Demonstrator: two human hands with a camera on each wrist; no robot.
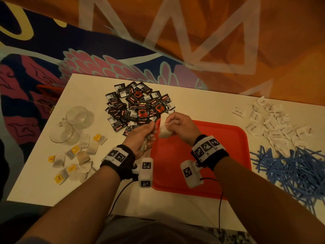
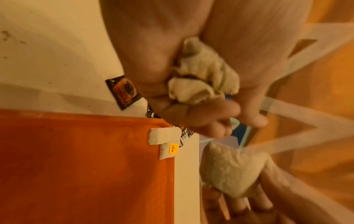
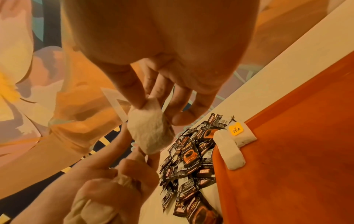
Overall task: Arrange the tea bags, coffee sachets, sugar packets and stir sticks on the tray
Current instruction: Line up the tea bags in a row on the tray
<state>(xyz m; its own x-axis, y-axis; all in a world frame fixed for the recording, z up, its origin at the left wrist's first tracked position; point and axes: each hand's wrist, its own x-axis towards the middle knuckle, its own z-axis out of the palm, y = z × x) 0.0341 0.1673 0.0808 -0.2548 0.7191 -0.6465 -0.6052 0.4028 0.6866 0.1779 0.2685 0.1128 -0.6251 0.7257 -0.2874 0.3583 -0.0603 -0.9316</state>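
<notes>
Pinching a soft papery tea bag, the right hand hovered over the glossy red tray's corner; the left hand clutched crumpled bags beside black foil coffee sachets on the white desk.

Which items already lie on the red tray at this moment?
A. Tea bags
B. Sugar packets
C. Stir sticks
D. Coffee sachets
A: two tea bags sit at the corner of the tray, one with a yellow TEA tag; the coffee sachets, sugar packets and stir sticks all lie on the table beside it.
</notes>
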